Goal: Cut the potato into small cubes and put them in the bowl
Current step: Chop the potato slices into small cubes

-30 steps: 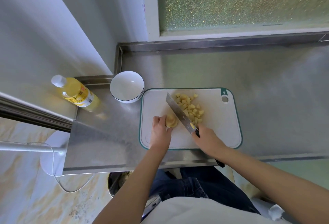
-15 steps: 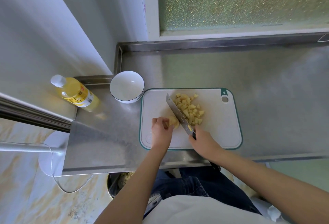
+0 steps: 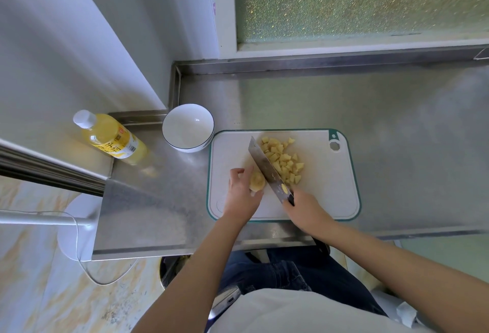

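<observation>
Head view: a white cutting board (image 3: 317, 200) with a green rim lies on a stainless steel counter (image 3: 397, 121). The left hand (image 3: 242, 195) rests on the board's near-left part, fingers curled around the remaining potato piece (image 3: 257, 181), grasping it from the left and pinning it to the board. The right hand (image 3: 304, 212) is clenched around the dark handle of a cleaver (image 3: 267, 168). Its broad blade runs diagonally away from the person, with its flat side just beside the potato piece on the right; whether the edge touches the piece cannot be told. Beyond the blade, on the far middle of the board, lies a heap of small yellow potato cubes (image 3: 284, 160). A white bowl (image 3: 188, 127) with a dark rim stands on the counter just beside the board's far-left corner, with nothing in it. Left of the bowl stands a yellow bottle (image 3: 111, 138) with a white cap.
</observation>
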